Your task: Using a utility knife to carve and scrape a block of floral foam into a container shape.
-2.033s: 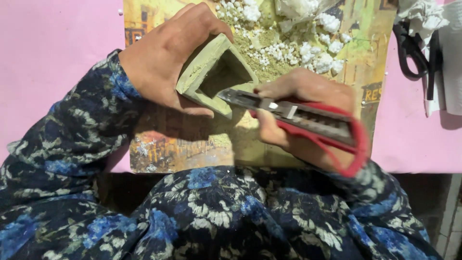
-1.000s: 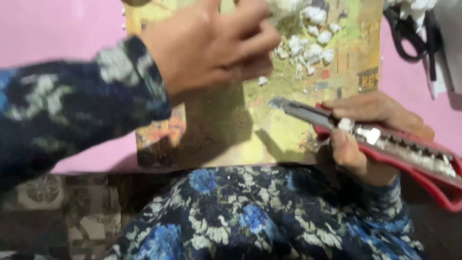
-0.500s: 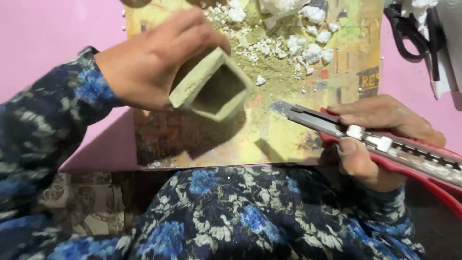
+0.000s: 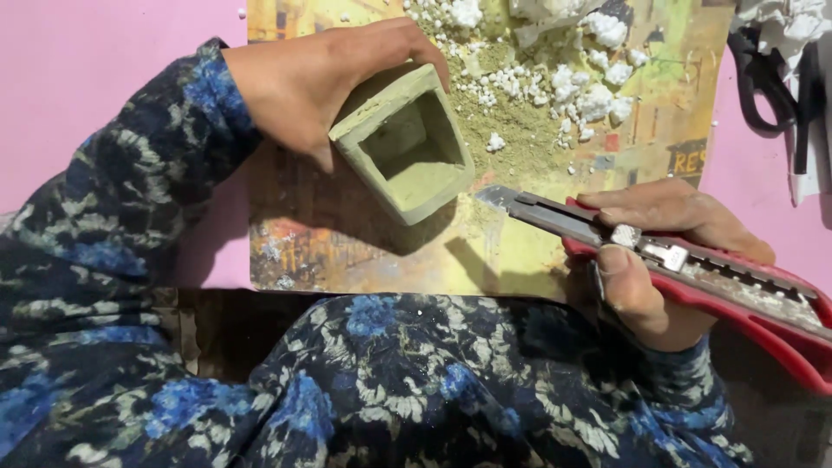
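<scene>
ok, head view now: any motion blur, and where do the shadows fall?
Head view: sharp, no motion blur. Hard light; the hollow green block in the left hand casts a dark shadow on the printed sheet below it. The utility knife in the right hand shadows the sheet too.

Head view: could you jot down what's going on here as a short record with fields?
left hand: grips a green square hollow block, open side facing the camera
right hand: grips a red utility knife, blade out, clear of the block
surface: printed sheet on a pink table
debris: white crumbs and greenish dust
nearby: black scissors, upper right
</scene>
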